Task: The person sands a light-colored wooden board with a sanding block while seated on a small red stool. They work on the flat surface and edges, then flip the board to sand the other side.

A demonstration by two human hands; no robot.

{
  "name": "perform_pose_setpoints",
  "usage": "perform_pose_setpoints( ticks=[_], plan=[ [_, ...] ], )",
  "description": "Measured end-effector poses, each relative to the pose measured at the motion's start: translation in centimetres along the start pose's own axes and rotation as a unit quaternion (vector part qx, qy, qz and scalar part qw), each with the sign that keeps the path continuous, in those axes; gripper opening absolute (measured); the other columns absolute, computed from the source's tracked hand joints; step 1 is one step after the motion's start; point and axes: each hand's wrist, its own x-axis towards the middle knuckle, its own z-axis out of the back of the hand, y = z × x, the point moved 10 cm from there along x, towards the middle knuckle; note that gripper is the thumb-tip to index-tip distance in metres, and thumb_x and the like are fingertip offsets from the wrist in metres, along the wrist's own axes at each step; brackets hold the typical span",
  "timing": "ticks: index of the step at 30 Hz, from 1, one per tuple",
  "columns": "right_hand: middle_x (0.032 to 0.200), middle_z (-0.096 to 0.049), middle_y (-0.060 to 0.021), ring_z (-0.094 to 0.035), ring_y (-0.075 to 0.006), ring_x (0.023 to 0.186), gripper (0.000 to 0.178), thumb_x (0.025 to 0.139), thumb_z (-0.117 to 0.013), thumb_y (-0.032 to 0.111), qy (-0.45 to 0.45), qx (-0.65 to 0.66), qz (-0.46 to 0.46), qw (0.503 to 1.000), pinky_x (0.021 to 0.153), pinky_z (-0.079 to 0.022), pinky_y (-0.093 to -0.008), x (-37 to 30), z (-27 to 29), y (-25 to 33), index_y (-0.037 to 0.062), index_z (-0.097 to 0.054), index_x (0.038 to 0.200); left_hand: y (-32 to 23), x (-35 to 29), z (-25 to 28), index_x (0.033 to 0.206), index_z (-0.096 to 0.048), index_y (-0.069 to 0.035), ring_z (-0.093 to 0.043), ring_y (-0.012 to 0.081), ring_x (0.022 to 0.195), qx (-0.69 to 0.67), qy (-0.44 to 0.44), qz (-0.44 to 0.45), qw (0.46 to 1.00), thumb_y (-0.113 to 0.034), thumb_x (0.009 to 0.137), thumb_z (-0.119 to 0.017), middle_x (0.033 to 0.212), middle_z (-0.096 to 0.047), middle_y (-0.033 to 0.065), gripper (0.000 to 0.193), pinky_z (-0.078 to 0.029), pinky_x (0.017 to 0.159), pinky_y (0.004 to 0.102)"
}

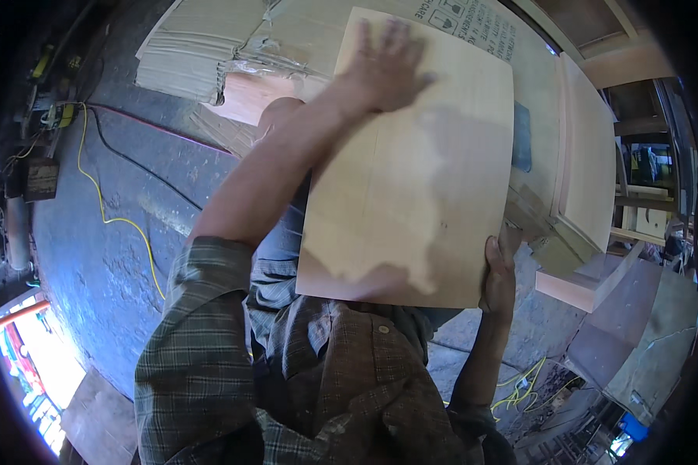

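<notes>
A pale, flat wooden board [411, 194] lies tilted in front of my body, with its lower edge close to my shirt. My left hand [388, 66] rests flat on its upper part, the fingers spread and a little blurred. At the lower right edge, my right hand [500, 271] grips the board, the thumb on its face and the other fingers mostly hidden. Just beyond the board's right edge, a dark blue-grey flat piece [522, 138] shows on the cardboard, partly covered by the board. Shadows fall across the board's face.
Flattened cardboard [202, 46] with torn edges lies beneath and beyond the board. More wooden panels [585, 147] stand at the right. A yellow cord [101, 205] and a dark cable [143, 170] run over the worn floor [93, 263] at left. Grey sheets [636, 333] lie at lower right.
</notes>
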Motion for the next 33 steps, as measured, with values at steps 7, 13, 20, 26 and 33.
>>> perform_pose_setpoints(
  ticks=[7, 13, 20, 26, 33],
  plan=[
    [0.138, -0.045, -0.0154, -0.048, -0.0231, 0.122, 0.055, 0.097, -0.047, 0.027, -0.033, -0.011, -0.010, 0.999, 0.102, -0.038, -0.0338, -0.6, 0.9, -0.8, -0.0006, -0.032, 0.143, -9.8, 1.1, -0.3, 0.148, -0.025, -0.015, -0.021, 0.0330, 0.142, -0.053, 0.043, -0.182, 0.981, -0.053, 0.097, -0.028, 0.153, -0.024, 0.0136, 0.064, -0.014, 0.113, 0.0581],
    [0.125, -0.054, -0.0132, -0.053, -0.0203, 0.111, 0.050, 0.098, -0.046, 0.032, -0.029, -0.009, 0.008, 1.000, 0.095, -0.042, -0.0331, 0.0, 1.0, -1.6, 0.0004, -0.042, 0.137, 1.8, 6.0, 0.5, 0.133, -0.048, -0.009, -0.047, 0.0348, 0.124, -0.061, -0.015, -0.036, 0.997, -0.044, 0.096, -0.038, 0.129, -0.055, 0.0158, 0.052, -0.029, 0.105, 0.0574],
    [0.113, -0.059, -0.0108, -0.054, -0.0188, 0.102, 0.042, 0.099, -0.044, 0.032, -0.086, -0.115, 0.058, 0.988, 0.093, -0.040, -0.0312, 0.6, 2.0, -3.5, -0.0025, -0.052, 0.122, -0.1, 9.4, 3.3, 0.103, -0.064, -0.010, -0.063, 0.0309, 0.095, -0.133, 0.034, -0.038, 0.990, -0.035, 0.093, -0.048, 0.101, -0.067, 0.0106, 0.032, -0.048, 0.084, 0.0463],
    [0.107, -0.060, -0.0083, -0.053, -0.0149, 0.099, 0.037, 0.099, -0.043, 0.028, -0.090, -0.099, 0.064, 0.989, 0.089, -0.041, -0.0299, 0.7, 1.7, -3.6, -0.0003, -0.054, 0.120, -6.7, 11.3, 3.5, 0.098, -0.065, -0.012, -0.062, 0.0320, 0.094, -0.153, 0.034, -0.113, 0.981, -0.027, 0.090, -0.051, 0.102, -0.066, 0.0101, 0.022, -0.049, 0.081, 0.0450],
    [0.103, -0.061, -0.0087, -0.053, -0.0150, 0.098, 0.035, 0.099, -0.046, 0.027, -0.087, -0.043, 0.041, 0.994, 0.087, -0.041, -0.0296, 0.6, 1.6, -3.8, -0.0008, -0.056, 0.118, -3.3, 10.4, 3.9, 0.102, -0.066, -0.010, -0.061, 0.0337, 0.095, -0.147, -0.038, -0.189, 0.970, -0.031, 0.089, -0.056, 0.105, -0.065, 0.0120, 0.026, -0.047, 0.083, 0.0444]
  ],
)
